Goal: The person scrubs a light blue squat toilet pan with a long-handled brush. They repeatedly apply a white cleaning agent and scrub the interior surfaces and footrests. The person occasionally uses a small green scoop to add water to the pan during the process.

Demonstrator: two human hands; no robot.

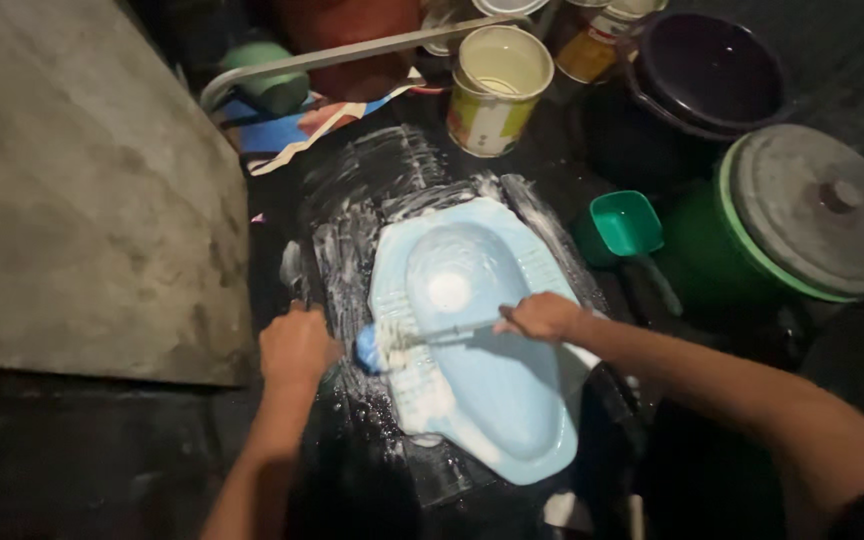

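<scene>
At the top centre of the frame stands an open tin can (497,90) with a yellow, green and red label, another labelled can (592,45) to its right. At centre lies a pale blue squat toilet pan (497,385), soapy around its rim. The right hand (542,316) is closed round the handle of a blue-headed brush (384,345) laid across the pan. The left hand (295,345) rests curled on the wet dark floor (352,180) just left of the brush head.

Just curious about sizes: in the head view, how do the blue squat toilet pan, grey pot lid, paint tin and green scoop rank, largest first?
1. Blue squat toilet pan
2. Grey pot lid
3. Paint tin
4. Green scoop

The tin stands farther off, so tin versus scoop is unsure.
</scene>
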